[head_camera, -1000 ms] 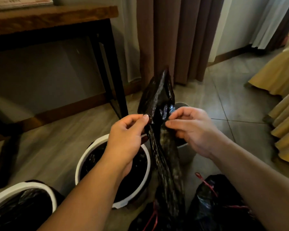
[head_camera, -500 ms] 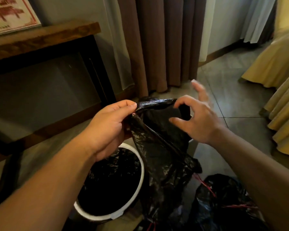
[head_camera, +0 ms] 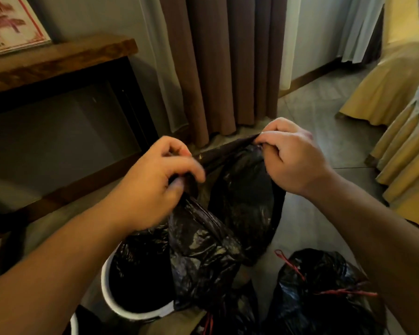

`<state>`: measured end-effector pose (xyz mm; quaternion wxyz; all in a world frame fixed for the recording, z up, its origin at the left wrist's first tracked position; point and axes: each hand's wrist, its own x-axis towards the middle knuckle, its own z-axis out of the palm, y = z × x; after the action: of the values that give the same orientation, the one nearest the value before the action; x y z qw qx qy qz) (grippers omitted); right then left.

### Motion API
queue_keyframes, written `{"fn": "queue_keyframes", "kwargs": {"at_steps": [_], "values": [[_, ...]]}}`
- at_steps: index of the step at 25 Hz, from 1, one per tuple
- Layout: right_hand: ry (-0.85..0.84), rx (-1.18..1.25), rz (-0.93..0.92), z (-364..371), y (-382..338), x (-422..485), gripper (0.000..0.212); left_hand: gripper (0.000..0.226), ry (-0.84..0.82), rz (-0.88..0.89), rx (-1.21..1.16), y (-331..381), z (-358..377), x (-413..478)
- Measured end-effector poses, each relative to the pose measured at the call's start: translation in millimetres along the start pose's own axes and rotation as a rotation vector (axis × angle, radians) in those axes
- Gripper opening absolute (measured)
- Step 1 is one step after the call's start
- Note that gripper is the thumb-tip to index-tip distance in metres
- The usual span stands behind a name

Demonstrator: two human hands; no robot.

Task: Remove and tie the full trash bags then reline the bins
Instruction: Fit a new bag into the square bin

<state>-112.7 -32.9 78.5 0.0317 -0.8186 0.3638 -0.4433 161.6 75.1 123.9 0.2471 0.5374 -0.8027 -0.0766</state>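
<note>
- The black liner bag [head_camera: 240,197] hung at the centre of the frame. Its mouth was stretched open between my hands, and its lower folds drooped over the right side of the white-rimmed bin [head_camera: 105,286].
- My left hand [head_camera: 155,182] pinched the near-left rim between curled fingers and thumb. My right hand [head_camera: 293,158] pinched the far-right rim the same way.
- The film looked thin. I judged that pulling wider could tear the rim or slip it out of one pinch.
- The drooping folds could have dragged on the bin's rim and tipped it.
- The tied bag [head_camera: 319,298] lay at lower right, just beside the liner. Its red drawstrings [head_camera: 290,264] might have snagged the loose plastic.
- The counter [head_camera: 58,59] closed off the upper left.
- The brown curtain [head_camera: 215,68] stood close behind the bag.
- The yellow bed skirt [head_camera: 397,97] bounded the right edge.
- The tiled floor [head_camera: 312,112] at upper right offered the freest room.
</note>
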Motion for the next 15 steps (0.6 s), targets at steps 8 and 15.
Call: {"fn": "queue_keyframes", "kwargs": {"at_steps": [8, 15], "values": [[-0.157, -0.417, -0.034, -54, 3, -10, 0.011, 0.022, -0.029, -0.353, 0.631, 5, 4, 7], [-0.215, -0.521, 0.115, -61, 0, -6, 0.027, 0.058, 0.212, -0.343, 0.426, 20, -2, 21]]}}
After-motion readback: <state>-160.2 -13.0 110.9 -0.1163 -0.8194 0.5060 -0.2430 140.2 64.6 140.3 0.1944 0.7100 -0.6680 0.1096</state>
